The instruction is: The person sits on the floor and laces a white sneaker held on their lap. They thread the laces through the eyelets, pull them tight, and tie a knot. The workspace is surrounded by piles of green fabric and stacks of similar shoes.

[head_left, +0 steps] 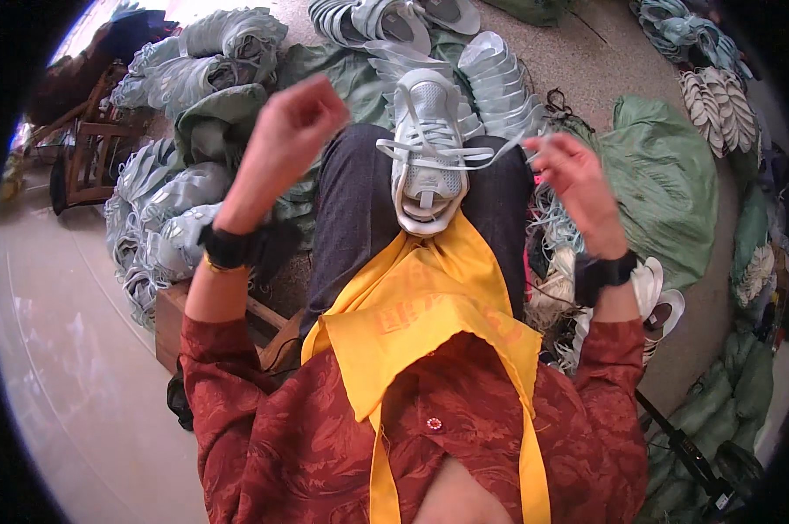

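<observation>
A pale grey-white sneaker [429, 144] rests between my knees, toe pointing away, its heel opening over the yellow apron [412, 288]. A light shoelace [499, 150] threads the eyelets, and loose loops lie across the tongue. My right hand [574, 175], raised to the right of the shoe, pinches one end of the lace, which stretches from the shoe to the fingertips. Up on the left, apart from the shoe, my left hand [300, 127] has its fingers curled closed. Blur there hides whether anything is inside it.
Piles of pale shoe uppers [180, 205] lie on the left, with stacked shoe parts [499, 83] beyond my knees. To the right sits a green sack [652, 188] beside bundled laces [556, 223]. A wooden stool [97, 157] stands at the far left, and a wooden box [172, 327] nearer.
</observation>
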A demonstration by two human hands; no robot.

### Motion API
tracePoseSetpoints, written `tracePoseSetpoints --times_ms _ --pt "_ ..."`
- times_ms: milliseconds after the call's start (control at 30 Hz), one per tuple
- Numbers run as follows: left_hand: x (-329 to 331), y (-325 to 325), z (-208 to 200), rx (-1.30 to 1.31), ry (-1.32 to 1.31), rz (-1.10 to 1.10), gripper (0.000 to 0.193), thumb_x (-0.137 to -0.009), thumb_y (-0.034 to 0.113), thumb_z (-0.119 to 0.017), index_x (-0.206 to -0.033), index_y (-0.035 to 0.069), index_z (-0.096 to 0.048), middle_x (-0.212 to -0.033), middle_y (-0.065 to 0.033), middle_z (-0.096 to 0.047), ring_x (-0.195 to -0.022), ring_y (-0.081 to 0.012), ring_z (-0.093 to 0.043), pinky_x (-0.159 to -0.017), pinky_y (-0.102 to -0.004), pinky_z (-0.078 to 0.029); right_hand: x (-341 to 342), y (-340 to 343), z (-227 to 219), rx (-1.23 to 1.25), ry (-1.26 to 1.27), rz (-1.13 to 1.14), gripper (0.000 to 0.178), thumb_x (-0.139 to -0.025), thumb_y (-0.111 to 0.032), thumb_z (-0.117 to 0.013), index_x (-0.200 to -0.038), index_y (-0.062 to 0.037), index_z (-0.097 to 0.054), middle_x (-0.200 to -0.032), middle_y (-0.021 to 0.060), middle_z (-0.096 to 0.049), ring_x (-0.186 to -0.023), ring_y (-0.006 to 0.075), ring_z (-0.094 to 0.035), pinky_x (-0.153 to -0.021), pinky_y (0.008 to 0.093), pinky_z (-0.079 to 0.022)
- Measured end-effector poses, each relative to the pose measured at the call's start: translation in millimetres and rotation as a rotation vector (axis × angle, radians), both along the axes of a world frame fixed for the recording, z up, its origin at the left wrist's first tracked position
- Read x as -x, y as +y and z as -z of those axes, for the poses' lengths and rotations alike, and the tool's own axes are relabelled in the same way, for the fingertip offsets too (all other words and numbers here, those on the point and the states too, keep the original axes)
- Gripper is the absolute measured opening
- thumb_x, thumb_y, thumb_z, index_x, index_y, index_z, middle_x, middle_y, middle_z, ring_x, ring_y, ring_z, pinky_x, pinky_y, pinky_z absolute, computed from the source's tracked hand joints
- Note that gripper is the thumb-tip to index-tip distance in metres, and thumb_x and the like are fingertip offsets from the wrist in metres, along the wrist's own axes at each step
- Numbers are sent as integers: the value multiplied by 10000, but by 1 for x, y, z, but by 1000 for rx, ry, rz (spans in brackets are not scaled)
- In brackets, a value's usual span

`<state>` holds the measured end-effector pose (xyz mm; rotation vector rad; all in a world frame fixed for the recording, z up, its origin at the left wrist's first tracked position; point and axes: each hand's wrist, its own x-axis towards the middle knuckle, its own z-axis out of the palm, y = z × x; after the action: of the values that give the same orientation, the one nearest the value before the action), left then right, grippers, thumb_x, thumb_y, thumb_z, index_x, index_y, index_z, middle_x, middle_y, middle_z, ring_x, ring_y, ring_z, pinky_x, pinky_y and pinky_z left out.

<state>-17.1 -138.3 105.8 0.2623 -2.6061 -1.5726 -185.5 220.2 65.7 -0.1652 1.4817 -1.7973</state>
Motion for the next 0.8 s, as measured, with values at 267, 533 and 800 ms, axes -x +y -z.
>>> tracePoseSetpoints --times_ms 267,533,800 --pt "-33 52 39 -458 -291 23 97 -979 78 -625 -898 35 -593 -779 28 -581 -726 -44 -549 -649 -214 -460 -57 -36 47 -66 192 25 80 -955 -40 -709 -1002 19 -683 -937 60 -720 -836 128 -717 -785 275 -622" --pt "-36 62 55 -558 -300 -17 123 -1014 106 -648 -931 36 -589 -870 -27 -660 -827 -93 -662 -735 -249 -568 -56 -51 60 -25 218 123 58 -950 9 -692 -963 34 -641 -922 85 -725 -838 149 -731 -785 288 -634" --pt "-33 65 67 -601 -235 -47 80 -1012 57 -639 -955 26 -592 -924 -51 -687 -875 -113 -689 -786 -277 -605 -63 -52 62 -64 303 147 73 -939 22 -692 -934 17 -619 -906 69 -722 -829 131 -724 -774 284 -623"
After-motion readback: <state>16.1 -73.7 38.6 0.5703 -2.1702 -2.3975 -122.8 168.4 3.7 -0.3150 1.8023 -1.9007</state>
